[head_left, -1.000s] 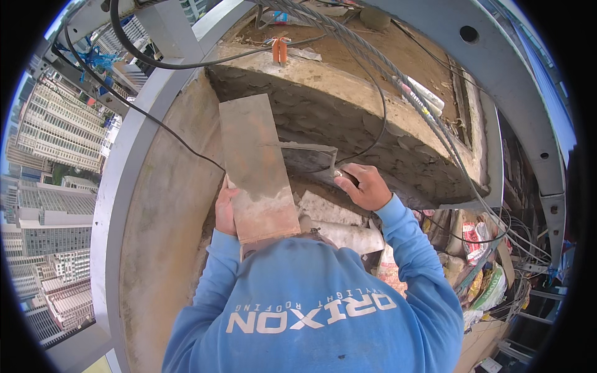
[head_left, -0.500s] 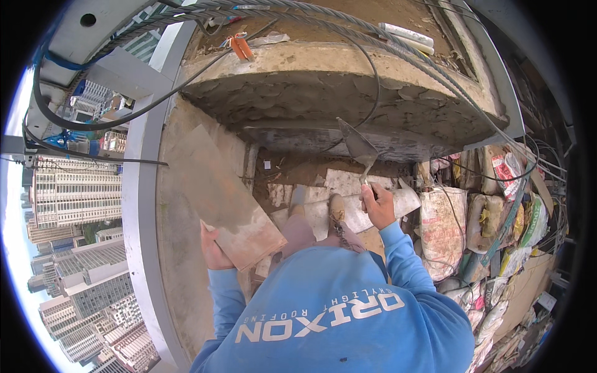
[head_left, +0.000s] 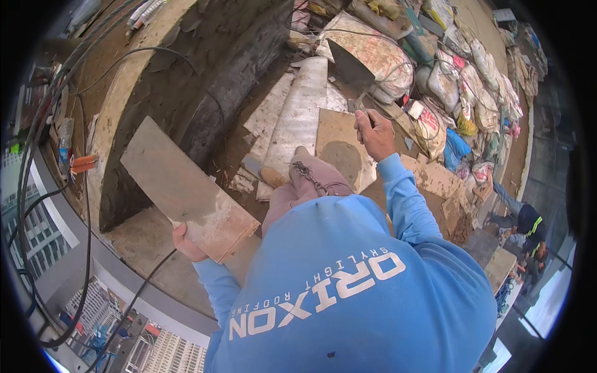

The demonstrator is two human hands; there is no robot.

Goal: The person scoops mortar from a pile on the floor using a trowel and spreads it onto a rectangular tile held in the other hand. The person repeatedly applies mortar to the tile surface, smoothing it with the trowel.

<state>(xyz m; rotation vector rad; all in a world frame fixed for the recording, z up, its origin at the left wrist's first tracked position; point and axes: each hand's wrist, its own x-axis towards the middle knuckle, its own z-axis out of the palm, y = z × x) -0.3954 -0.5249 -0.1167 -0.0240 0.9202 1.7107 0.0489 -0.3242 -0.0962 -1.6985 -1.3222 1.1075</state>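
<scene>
My left hand (head_left: 188, 242) grips the lower edge of a flat board (head_left: 180, 183), its upper part smeared with grey mortar. The board slants up and to the left, in front of a low wall with rough grey plaster (head_left: 208, 74). In my right hand (head_left: 376, 133), closed around the handle, is a pointed trowel (head_left: 350, 65), its dark blade raised up and to the left. Below that hand on the floor lies a tan board (head_left: 329, 127) with a round patch of wet mortar (head_left: 342, 158).
Pale sheets (head_left: 298, 102) cover part of the floor ahead of my feet. Stuffed sacks (head_left: 373, 53) are piled at the right. Cables (head_left: 46, 118) loop along the left, near a drop to tall buildings (head_left: 177, 354). Another person (head_left: 525, 227) works at far right.
My view and body have turned to the right, bringing more sacks, the mortar-patched board and another person into view. Both hands keep hold of the board and the trowel.
</scene>
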